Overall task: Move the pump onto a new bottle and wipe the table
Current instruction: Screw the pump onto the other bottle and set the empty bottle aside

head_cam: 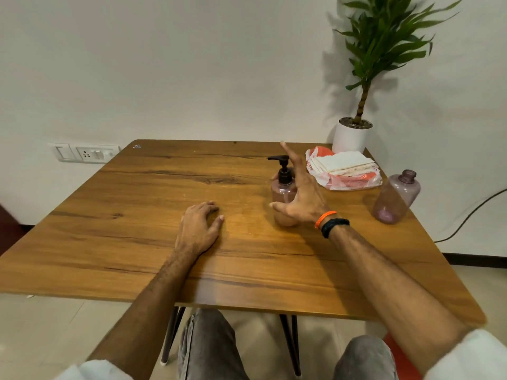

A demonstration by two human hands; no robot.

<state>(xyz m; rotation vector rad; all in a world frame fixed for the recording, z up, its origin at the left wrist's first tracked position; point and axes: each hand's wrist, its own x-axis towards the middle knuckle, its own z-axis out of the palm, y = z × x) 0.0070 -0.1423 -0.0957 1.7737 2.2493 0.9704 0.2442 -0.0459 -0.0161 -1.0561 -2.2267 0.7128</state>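
Pump bottle (284, 193) with the black pump (282, 168) on its neck stands upright on the wooden table (137, 215), directly behind the right hand (300, 198). This hand is raised in front of the bottle with the fingers spread and stretched; it looks just beside the bottle, but I cannot tell if the palm touches it. On the right wrist sit an orange band (325, 218) and a dark band (335, 227). The empty bottle (396, 197), without any cap, stands to the right of the right hand, near the table edge. Behind the right hand, further away, a stack of cloths (341, 163) lies on a plastic bag (354, 182). The left hand (199, 229) rests flat on the table, well apart to the left of the pump bottle, fingers relaxed and holding nothing. A potted plant (356, 130) stands behind the cloths, at the far right corner.
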